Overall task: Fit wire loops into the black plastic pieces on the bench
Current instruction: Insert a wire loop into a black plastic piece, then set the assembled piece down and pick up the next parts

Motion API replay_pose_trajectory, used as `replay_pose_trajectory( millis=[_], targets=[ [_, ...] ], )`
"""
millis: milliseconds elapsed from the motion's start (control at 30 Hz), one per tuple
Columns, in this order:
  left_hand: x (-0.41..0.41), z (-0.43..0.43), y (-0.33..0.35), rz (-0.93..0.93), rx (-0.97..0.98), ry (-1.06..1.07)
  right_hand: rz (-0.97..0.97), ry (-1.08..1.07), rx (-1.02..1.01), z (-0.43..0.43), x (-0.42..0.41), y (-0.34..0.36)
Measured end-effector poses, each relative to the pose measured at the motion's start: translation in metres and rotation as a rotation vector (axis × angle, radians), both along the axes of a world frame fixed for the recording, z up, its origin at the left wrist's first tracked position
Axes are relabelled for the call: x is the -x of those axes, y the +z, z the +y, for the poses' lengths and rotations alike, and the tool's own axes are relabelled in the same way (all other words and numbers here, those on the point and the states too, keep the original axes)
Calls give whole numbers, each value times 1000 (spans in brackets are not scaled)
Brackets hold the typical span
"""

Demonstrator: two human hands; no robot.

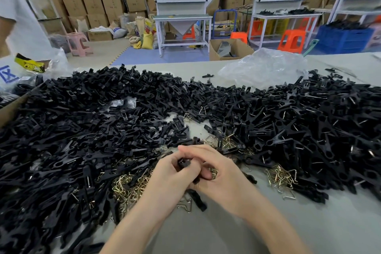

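My left hand (171, 179) and my right hand (218, 173) meet over the near middle of the bench. Both grip one black plastic piece (184, 163) between their fingertips; most of it is hidden by the fingers. Brass-coloured wire loops (210, 171) show under my right fingers; whether they are held I cannot tell. A loose heap of wire loops (127, 189) lies left of my left wrist, another heap of loops (282, 177) to the right. A huge pile of black plastic pieces (86, 130) covers the bench.
The right part of the pile (319, 130) shows pieces with wire in them. A crumpled clear plastic bag (266, 68) lies at the far right of the bench (309, 222). A person in a white shirt (18, 16) stands at the far left. Cartons and work tables fill the background.
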State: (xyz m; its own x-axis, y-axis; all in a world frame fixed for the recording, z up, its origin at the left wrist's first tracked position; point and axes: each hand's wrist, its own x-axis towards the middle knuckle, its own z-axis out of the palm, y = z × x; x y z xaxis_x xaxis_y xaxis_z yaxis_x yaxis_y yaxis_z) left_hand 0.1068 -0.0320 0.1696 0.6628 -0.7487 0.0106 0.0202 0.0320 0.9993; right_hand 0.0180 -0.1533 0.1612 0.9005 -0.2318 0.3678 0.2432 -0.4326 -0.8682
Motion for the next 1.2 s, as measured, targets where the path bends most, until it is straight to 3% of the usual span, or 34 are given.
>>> replay_pose_trajectory(
  millis=[200, 300, 333, 433, 500, 600, 733, 833, 900, 1067, 1200],
  targets=[
    [-4, -2, -10, 26, 34, -96, -56, -17, -10, 0, 1, 1],
    [-2, -2, -9, 142, 90, -198, -138, -260, -7, -13, 0, 10],
    [-2, -1, -7, 165, 101, -182, -203, -372, -107, -24, 1, 14],
    [1, 1, 2, 100, 141, -37, -367, -491, -811, -60, 12, 27],
    [2, 2, 5, -21, 137, 92, -338, -454, -984, -67, 20, 25],
    [-3, 7, 1, -359, -38, 291, -153, -409, -702, -51, 16, 13],
    [-19, 17, -8, -931, -554, 437, -26, -495, 155, -24, 5, -5],
    [-27, 19, -13, -994, -842, 421, 168, -447, 563, -17, 0, -22],
    [-29, 19, -13, -994, -865, 394, 282, -443, 683, -18, -1, -31],
    [-31, 15, -11, -1015, -862, 326, 189, -586, 723, -11, -4, -30],
    [-34, 13, -11, -1004, -873, 274, 273, -587, 709, -12, -5, -26]
  ],
)
